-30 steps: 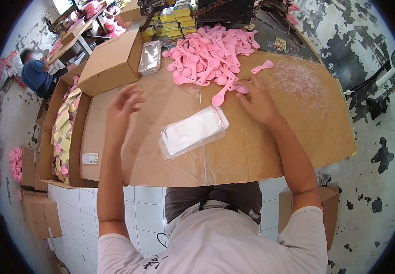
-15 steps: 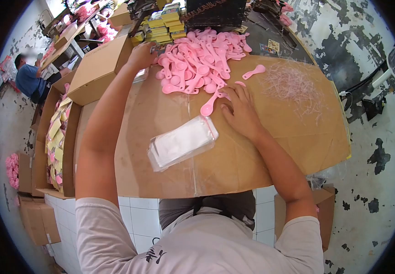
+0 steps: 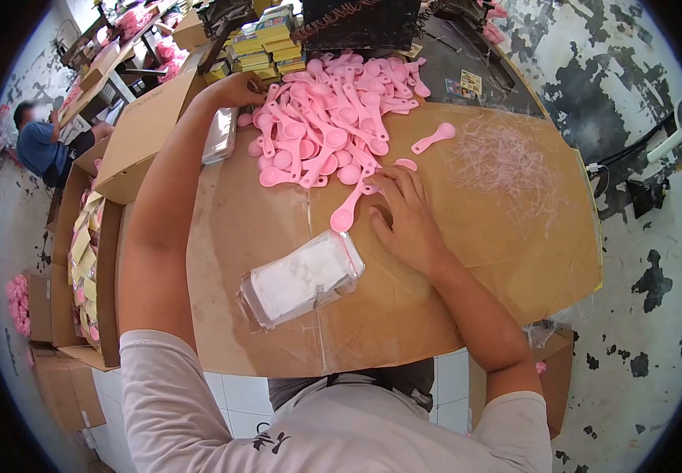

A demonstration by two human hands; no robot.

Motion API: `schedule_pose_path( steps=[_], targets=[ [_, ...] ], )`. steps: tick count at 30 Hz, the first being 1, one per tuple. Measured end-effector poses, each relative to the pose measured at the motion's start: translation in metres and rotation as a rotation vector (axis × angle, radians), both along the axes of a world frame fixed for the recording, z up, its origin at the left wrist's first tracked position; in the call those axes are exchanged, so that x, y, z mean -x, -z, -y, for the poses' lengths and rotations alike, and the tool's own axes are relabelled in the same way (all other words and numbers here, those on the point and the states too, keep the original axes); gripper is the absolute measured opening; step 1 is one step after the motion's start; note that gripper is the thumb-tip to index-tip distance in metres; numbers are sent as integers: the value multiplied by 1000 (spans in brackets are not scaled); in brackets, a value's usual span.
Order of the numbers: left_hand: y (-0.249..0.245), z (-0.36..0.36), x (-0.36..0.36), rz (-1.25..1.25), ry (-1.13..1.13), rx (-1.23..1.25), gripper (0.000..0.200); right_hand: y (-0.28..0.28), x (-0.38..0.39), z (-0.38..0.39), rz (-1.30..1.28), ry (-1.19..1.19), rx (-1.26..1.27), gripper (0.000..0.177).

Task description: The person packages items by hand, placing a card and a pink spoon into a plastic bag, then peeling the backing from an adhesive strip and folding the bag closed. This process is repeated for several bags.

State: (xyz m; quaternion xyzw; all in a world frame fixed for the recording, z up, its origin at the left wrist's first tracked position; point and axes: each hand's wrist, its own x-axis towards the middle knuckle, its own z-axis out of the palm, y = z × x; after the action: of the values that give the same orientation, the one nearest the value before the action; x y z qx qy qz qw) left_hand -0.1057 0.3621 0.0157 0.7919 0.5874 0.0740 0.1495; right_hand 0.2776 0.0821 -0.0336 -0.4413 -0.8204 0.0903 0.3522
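Observation:
A heap of pink spoons [image 3: 333,118] lies at the back of the cardboard-covered table [image 3: 467,260]. My left hand [image 3: 238,91] reaches to the heap's back left corner, beside stacked yellow cards [image 3: 266,47]; its fingertips are too unclear to show whether it holds anything. At the heap's front edge my right hand [image 3: 408,213] rests with thumb and fingers apart, fingertips by a pink spoon [image 3: 343,214]. A stack of clear plastic bags [image 3: 301,280] lies in front of that spoon. Another clear packet [image 3: 219,135] sits below my left wrist.
A lone pink spoon [image 3: 434,138] and a tangle of clear strips [image 3: 506,162] lie on the right. An open box of packed items [image 3: 89,268] stands at the left, near a closed carton [image 3: 148,134]. A person in blue [image 3: 41,142] sits at the far left.
The view has shifted, so the table's contents appear lower and further left. My left hand no longer shows the clear item that was at its fingertips. My right hand stays by the spoon.

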Motion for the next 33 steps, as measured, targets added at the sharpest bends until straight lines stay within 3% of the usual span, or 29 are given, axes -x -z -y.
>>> schedule_pose_path(
  steps=[4, 7, 10, 16, 22, 25, 31, 33],
  targets=[
    [-10, 14, -14, -37, 10, -35, 64, 0, 1, 0, 14, -5, 3, 49],
    [13, -12, 5, -59, 46, -104, 65, 0, 0, 0, 12, -7, 3, 49],
    [-1, -6, -4, -169, 6, 43, 60, 0, 1, 0, 15, -7, -4, 50],
    [10, -27, 4, -251, 31, -83, 63, -1, 1, 1, 20, -10, -10, 49],
    [-9, -4, -13, -176, -76, -55, 66, -1, 1, 1, 22, -6, -6, 48],
    [1, -11, -2, 17, -6, -104, 69, 0, 0, 0, 13, -13, 4, 48],
    [-24, 25, -19, 77, -251, -161, 75, 0, -1, 2, 12, -16, 0, 49],
    [-26, 29, -11, 132, -217, -170, 75, 1, -2, 2, 18, -16, -15, 50]
  ],
)
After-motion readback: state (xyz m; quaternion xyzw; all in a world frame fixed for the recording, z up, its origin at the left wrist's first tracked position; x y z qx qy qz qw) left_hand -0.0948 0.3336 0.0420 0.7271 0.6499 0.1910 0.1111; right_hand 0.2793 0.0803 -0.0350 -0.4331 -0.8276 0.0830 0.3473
